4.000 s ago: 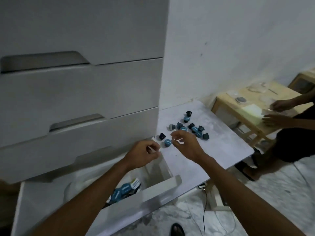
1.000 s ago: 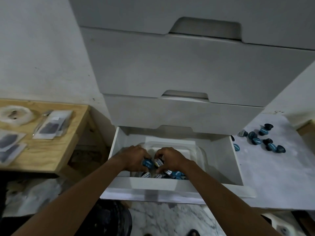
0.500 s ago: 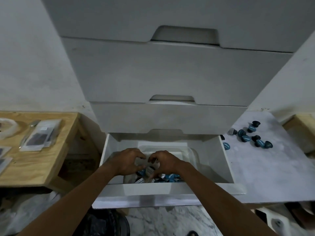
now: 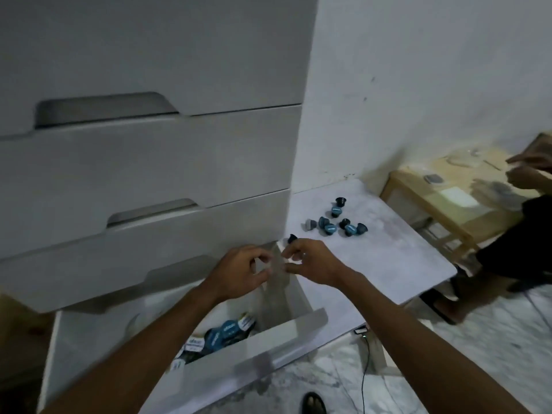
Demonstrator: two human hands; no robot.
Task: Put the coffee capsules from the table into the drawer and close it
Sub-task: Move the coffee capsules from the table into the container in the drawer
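The bottom drawer [image 4: 268, 345] of a white chest stands pulled out, with several blue coffee capsules [image 4: 227, 330] lying inside. To its right, on the white marble table [image 4: 388, 264], lies a cluster of several blue and dark capsules [image 4: 334, 224]. One dark capsule [image 4: 292, 238] sits alone at the table's left edge. My right hand [image 4: 310, 261] hovers just in front of that capsule, fingers curled and apart, nothing visible in them. My left hand [image 4: 242, 271] hangs over the drawer's right wall, loosely curled and holding nothing visible.
Two closed drawers [image 4: 149, 162] sit above the open one. A wooden table [image 4: 448, 204] with small items stands at the right, where another person [image 4: 522, 234] sits on the floor with hands over it. A cable [image 4: 366, 354] hangs under the marble table. A dark shoe [image 4: 312, 403] is below.
Both hands have come up out of the drawer and moved right to the table's left edge. The capsules they held there stay in the drawer. My view has swung right.
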